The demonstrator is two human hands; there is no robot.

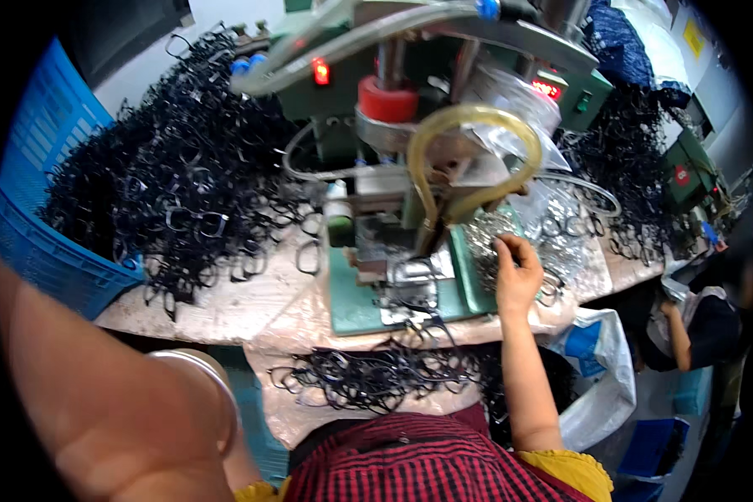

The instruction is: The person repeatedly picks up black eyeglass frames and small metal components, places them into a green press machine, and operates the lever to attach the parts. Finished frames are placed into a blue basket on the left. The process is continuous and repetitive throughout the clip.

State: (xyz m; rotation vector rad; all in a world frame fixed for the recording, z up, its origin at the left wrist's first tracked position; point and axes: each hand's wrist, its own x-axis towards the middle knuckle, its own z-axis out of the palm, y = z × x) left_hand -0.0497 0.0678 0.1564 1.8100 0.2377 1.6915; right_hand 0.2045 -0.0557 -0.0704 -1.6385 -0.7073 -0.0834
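My right hand (519,272) is at the right edge of a green tray (474,293) heaped with small shiny metal pieces (487,234). Its thumb and fingers are curled together, and whatever they hold is too small to make out. Large and blurred, my left hand (113,410) is raised close at the lower left, its fingers hidden from view. Between the hands stands a press machine (389,105) with a red collar and a yellowish looped hose (477,113). A dark eyeglass frame (418,293) lies at the front of its green base (356,314).
Dark eyeglass frames (201,167) form a big pile at left, beside a blue plastic basket (54,226). More frames (376,376) lie across my lap cloth. Another pile (615,167) stands at the back right. A white sack (607,393) hangs at right, near another person's arm (678,335).
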